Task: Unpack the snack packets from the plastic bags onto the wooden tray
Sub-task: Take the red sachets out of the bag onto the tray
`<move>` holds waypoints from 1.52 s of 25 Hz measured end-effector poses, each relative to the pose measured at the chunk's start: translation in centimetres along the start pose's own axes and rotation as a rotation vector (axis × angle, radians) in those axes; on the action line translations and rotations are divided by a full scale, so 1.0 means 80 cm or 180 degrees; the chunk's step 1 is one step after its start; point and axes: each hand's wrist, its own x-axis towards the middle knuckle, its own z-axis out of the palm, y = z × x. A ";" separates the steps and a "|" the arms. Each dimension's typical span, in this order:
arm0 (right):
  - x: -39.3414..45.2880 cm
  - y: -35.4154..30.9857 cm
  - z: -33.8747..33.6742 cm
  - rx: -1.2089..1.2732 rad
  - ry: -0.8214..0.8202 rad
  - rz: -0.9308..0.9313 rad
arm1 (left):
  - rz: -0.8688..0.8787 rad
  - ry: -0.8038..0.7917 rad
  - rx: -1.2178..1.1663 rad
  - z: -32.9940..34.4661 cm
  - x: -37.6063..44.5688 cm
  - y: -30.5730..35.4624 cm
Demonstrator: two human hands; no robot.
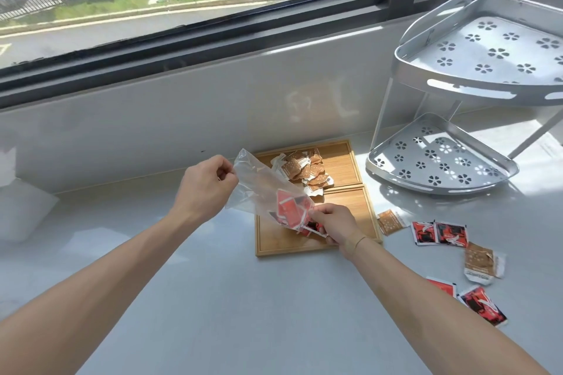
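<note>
left hand (207, 183): pinching top edge of clear plastic bag (259, 189) | right hand (333, 227): closed on red snack packets (292, 211) at bag's lower end, over near light wooden tray (304, 245) | beyond hands: brown packets (304, 169) piled on far wooden tray (338, 158) | right of right hand: loose packets (438, 233) on grey surface (243, 298)

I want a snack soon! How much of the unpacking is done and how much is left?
Partly done. A pile of brown packets already lies on the far wooden tray. Right now the left hand holds up a clear plastic bag while the right hand pulls red packets out over the near tray, which has no loose packets yet. Several loose packets lie on the counter, off the trays.
</note>
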 end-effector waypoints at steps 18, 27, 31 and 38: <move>-0.030 -0.013 0.018 -0.0137 0.0088 -0.0437 | -0.0222 0.0318 -0.0237 -0.031 -0.020 -0.016; -0.070 -0.031 0.011 -0.0065 0.0122 -0.0483 | -0.0229 0.0454 -0.0519 -0.044 -0.052 -0.036; -0.094 -0.030 -0.015 0.0819 -0.0162 -0.0185 | -0.0314 0.0191 -0.1105 -0.020 -0.073 -0.043; -0.134 0.004 -0.108 0.1732 -0.0082 -0.0145 | -0.0216 -0.0757 -0.1663 0.064 -0.126 -0.022</move>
